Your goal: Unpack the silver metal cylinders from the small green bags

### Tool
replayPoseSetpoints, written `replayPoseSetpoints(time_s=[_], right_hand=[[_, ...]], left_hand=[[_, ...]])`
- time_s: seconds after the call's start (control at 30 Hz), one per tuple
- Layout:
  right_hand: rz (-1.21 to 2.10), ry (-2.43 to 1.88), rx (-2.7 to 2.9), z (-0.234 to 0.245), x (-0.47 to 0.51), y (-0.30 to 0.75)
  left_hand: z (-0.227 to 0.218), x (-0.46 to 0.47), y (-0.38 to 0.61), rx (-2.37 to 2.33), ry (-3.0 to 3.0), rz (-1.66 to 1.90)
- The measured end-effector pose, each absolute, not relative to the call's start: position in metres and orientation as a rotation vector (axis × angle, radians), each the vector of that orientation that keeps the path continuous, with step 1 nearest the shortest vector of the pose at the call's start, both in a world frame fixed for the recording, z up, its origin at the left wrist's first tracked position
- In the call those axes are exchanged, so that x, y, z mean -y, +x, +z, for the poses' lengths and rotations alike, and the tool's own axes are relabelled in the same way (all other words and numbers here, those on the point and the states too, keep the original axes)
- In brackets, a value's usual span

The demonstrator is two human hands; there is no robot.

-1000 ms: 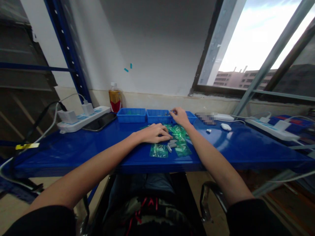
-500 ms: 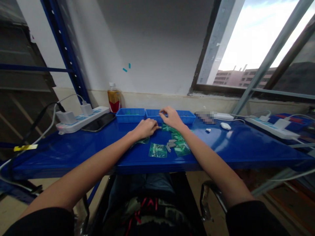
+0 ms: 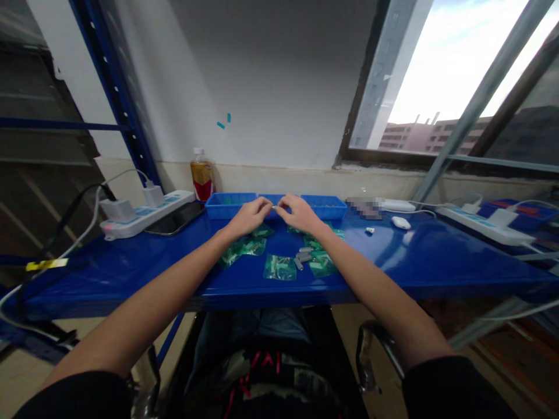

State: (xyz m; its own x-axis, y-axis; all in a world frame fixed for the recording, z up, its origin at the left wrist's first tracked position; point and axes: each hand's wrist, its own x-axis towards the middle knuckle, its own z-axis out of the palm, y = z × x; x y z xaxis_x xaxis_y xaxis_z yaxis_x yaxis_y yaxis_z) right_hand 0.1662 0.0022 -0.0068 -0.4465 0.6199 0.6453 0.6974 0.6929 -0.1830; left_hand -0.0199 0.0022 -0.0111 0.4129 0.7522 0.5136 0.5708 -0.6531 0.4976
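My left hand [image 3: 252,215] and my right hand [image 3: 299,213] meet almost fingertip to fingertip in front of the blue bins. Both are closed in a pinch around a tiny pale piece [image 3: 274,207] between them, too small to name. Under and beside my left hand lie green-tinted plastic bags [image 3: 244,247]. A single small clear bag [image 3: 280,267] with little parts inside rests nearer the table edge. To its right are several small grey metal pieces [image 3: 303,255], next to more green bags [image 3: 322,265] partly behind my right forearm.
Along the wall stand a left blue bin [image 3: 230,213] and a right blue bin [image 3: 325,213]. A drink bottle [image 3: 202,177], a phone [image 3: 176,219] and a power strip [image 3: 144,213] are at left. A white earbud case [image 3: 400,223], an earbud [image 3: 370,231] and another power strip [image 3: 483,228] are at right.
My left hand has risen from the table toward the bins. My right hand has come down and left to meet it, and the small pale piece now sits between their fingertips.
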Motion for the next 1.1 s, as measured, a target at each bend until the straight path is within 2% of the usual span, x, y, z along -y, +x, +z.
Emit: replayPoseSetpoints(time_s=[0.17, 0.47, 0.83, 1.1], right_hand=[[-0.137, -1.034, 2.173, -0.006, -0.004, 0.165], [-0.068, -0.919, 2.184, -0.003, 0.004, 0.163], [-0.234, -1.311, 1.849, -0.005, -0.037, 0.222], [-0.217, -1.306, 1.8, -0.013, -0.05, 0.234]], left_hand=[[-0.009, 0.001, -0.02, -1.069, 2.5, 1.142], [-0.005, 0.002, -0.019, -1.177, 2.494, 1.1], [-0.007, -0.023, -0.064, -1.458, 2.587, 0.14], [-0.005, -0.018, -0.055, -1.502, 2.447, 0.207]])
